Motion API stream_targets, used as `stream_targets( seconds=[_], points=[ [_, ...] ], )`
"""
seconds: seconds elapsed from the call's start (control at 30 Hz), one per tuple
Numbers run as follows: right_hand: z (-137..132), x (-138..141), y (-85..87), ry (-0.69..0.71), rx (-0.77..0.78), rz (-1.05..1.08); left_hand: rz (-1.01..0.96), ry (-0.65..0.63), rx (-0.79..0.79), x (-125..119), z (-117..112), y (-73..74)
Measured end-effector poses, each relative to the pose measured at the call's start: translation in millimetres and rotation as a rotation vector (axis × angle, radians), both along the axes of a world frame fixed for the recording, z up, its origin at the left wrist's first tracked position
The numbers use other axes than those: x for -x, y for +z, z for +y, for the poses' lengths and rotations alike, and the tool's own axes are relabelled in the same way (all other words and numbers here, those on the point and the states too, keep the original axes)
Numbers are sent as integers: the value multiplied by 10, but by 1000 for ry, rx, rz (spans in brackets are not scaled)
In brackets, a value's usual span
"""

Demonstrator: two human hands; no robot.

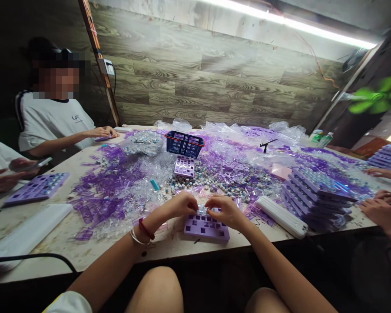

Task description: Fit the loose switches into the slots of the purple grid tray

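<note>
Cluttered table (68, 230); purple, square-holed tray (207, 229)

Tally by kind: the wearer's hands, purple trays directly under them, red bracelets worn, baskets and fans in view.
Hands: 2 (left hand, right hand)
Purple tray: 1
Red bracelet: 1
Blue basket: 1
Green fan: 1
Total: 6

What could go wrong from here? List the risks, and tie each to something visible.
The purple tray under the left hand and right hand lies close to the near edge of the table; a push might tip it off. The stack of purple trays sits unevenly, so a bump could slide it. Loose small pieces crowd beyond the hands and might scatter.
</note>
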State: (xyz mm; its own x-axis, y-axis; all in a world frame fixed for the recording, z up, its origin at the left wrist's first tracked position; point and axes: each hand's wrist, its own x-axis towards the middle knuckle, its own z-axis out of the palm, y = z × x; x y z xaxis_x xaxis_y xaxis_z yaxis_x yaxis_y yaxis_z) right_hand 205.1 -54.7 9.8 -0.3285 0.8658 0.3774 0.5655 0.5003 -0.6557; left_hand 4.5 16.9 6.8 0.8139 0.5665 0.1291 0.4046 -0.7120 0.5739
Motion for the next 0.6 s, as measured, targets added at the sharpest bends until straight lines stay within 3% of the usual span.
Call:
stream_targets(
  seconds=[0.33, 0.6],
  points=[
    [-19, 63, 2, -28, 72, 93, 42, 8, -87, -8, -42, 7],
    [-5, 151, -50, 2, 59, 174, 11, 26, -28, 39, 3, 17]
  ],
)
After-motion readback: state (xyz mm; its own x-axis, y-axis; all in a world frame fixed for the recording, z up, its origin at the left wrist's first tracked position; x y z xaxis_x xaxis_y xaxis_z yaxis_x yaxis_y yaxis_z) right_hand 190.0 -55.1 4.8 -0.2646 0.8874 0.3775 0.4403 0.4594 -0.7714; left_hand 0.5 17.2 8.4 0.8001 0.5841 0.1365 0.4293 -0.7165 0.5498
